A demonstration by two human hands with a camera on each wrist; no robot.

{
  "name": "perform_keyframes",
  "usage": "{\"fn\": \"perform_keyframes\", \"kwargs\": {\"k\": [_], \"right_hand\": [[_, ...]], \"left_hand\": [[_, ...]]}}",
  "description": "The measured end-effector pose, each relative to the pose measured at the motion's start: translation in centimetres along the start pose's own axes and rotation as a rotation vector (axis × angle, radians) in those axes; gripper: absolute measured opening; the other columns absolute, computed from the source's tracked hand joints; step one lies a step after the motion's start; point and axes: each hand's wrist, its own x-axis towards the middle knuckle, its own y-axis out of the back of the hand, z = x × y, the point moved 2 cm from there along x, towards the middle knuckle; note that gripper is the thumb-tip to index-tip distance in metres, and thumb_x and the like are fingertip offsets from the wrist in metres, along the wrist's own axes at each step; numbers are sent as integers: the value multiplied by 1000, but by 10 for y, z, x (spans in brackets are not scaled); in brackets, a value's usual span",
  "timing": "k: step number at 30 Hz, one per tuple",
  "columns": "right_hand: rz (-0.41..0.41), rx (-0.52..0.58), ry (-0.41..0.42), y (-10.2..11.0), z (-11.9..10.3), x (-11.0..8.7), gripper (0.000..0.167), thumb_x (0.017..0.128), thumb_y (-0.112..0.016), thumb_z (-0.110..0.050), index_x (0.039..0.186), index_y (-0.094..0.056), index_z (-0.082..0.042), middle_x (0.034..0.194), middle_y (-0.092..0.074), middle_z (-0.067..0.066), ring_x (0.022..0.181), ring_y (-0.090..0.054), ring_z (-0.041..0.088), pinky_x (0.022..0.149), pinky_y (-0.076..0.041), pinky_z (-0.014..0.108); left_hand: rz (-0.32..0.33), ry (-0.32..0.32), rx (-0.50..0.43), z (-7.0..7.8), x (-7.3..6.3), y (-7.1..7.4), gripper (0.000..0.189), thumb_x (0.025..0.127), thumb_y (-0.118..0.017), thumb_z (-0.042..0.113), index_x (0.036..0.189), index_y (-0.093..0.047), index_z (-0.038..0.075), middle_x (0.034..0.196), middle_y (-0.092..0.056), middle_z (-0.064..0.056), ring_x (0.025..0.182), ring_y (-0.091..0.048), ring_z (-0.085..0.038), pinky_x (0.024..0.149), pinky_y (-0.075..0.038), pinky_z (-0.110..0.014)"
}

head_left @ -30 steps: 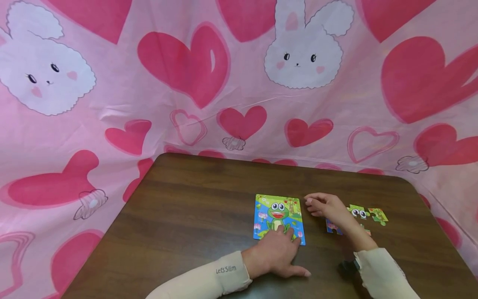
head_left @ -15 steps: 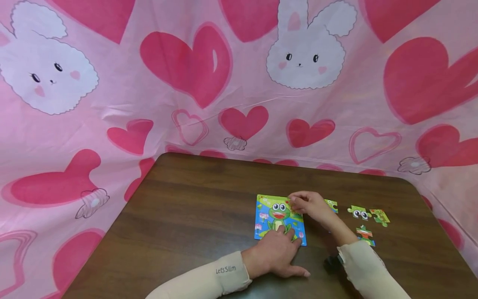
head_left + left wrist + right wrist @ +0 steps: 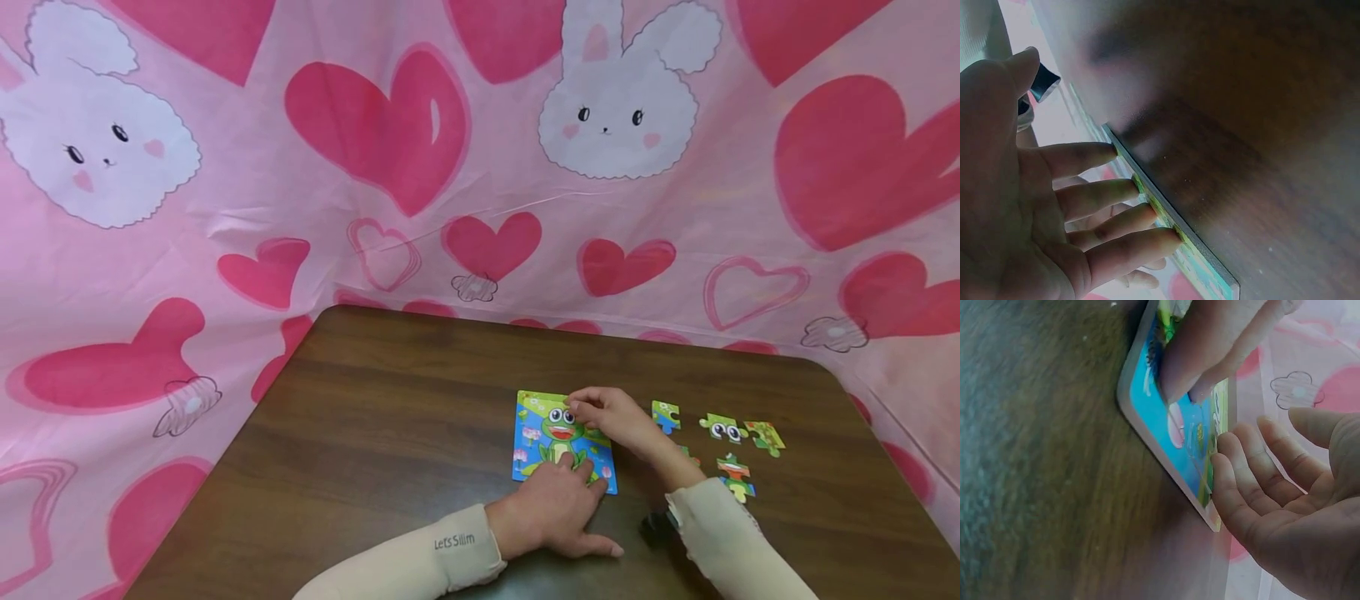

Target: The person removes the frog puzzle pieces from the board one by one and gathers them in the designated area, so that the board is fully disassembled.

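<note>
A square frog jigsaw puzzle (image 3: 530, 450) lies flat on the table, its picture of a green frog on blue. My left hand (image 3: 558, 507) rests across its lower edge with fingers spread; in the left wrist view straight fingertips (image 3: 1169, 236) press onto the puzzle board (image 3: 1213, 269). At the upper right part of the puzzle is my right hand (image 3: 617, 417), palm down and fingers lightly bent. In the right wrist view its fingers (image 3: 1254, 481) reach the far edge of the board (image 3: 1147, 381), with no piece visible between them.
Right of the puzzle lie several loose jigsaw pieces: a blue-green piece (image 3: 665, 415), an eyes piece (image 3: 723, 428), a tree piece (image 3: 765, 437) and a mouth piece (image 3: 736, 477). Another is partly hidden by my right forearm. A pink heart-print cloth (image 3: 495, 167) hangs behind the brown table (image 3: 375, 417).
My right hand has moved left from beside the puzzle onto its upper right part, uncovering more of the loose pieces. My left hand has stayed in place on the puzzle.
</note>
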Motion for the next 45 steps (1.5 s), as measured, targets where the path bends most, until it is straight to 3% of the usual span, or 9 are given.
{"fn": "perform_keyframes", "kwargs": {"k": [9,13,19,25,30,35,45], "right_hand": [[24,-2,-19,2,0,-1,34,102,-63,-24,126,-67,-2,117,-72,15,95,-69,20,89,-58,37],[30,-83,-28,3,1,0,31,100,-65,-26,123,-70,-6,116,-73,11,95,-66,20,91,-56,39],[27,-263,52,3,-3,-1,25,100,-65,-27,117,-74,-11,111,-74,6,95,-63,19,91,-54,45],[20,-341,65,1,-7,-1,20,100,-65,-26,113,-75,-13,97,-73,0,85,-61,16,82,-53,39],[42,-395,56,1,-6,-3,19,99,-65,-24,112,-76,-15,100,-73,0,87,-60,17,86,-52,42],[70,-402,54,3,-5,-5,20,98,-66,-23,113,-75,-14,104,-74,2,90,-61,19,90,-52,48],[56,-384,49,2,-5,-5,19,98,-67,-22,111,-76,-13,96,-72,2,85,-60,18,82,-51,40]], "left_hand": [[-7,-7,-14,-1,1,0,80,88,-42,84,145,-55,29,147,-56,2,122,-56,-21,87,-54,-32],[-4,-11,-17,-1,1,0,78,88,-43,83,144,-55,30,144,-57,3,120,-56,-20,85,-54,-31],[13,-22,-1,-1,0,0,76,88,-43,83,141,-57,30,136,-61,4,113,-56,-19,77,-54,-30],[20,-23,16,0,1,0,77,88,-42,84,141,-58,30,136,-61,4,114,-56,-19,78,-54,-30],[8,-10,10,-1,1,0,79,88,-42,84,142,-57,30,141,-59,4,119,-56,-20,82,-54,-32],[-1,-7,-1,-1,1,1,78,88,-42,84,142,-57,30,140,-59,4,118,-56,-20,83,-54,-32],[-3,-11,3,-2,2,-2,78,88,-41,84,143,-57,30,141,-59,3,118,-56,-21,80,-54,-32]]}}
